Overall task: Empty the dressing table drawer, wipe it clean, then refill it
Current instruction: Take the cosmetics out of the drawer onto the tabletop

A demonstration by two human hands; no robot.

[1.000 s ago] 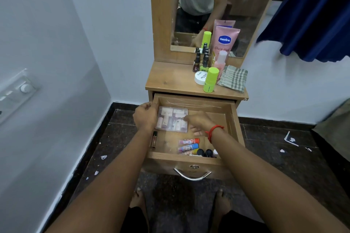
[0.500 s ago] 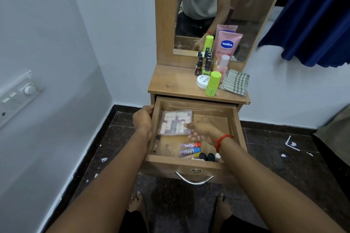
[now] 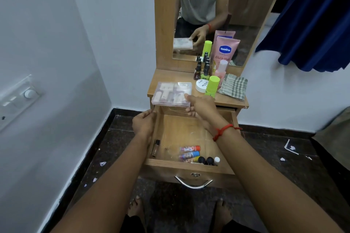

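From the head view, the dressing table [image 3: 170,79] stands against the white wall with its drawer [image 3: 189,168] pulled well out. The right hand [image 3: 200,106], a red thread [image 3: 223,131] round its wrist, pinches the clear plastic box [image 3: 171,94] by its right edge, thumb on top and fingers beneath. The box is held flat in the air, over the table's front edge and the back of the drawer, and small pale items show through its lid. The left hand [image 3: 144,124] holds the drawer's left wall near the back, fingers curled over the edge. Inside the drawer, a dark slim tube [image 3: 155,147] lies along the left wall. At the front lie the lip balm sticks [image 3: 189,152], just beside some small dark-capped bottles [image 3: 207,160]. On the tabletop, to the right of the box, stand a white jar [image 3: 201,85] and a green stick [image 3: 212,86], with a checked cloth [image 3: 233,86] further right. Behind them are nail polish bottles [image 3: 201,70], a pink bottle [image 3: 221,70] and a Vaseline tube [image 3: 225,51] leaning against the mirror [image 3: 246,5].
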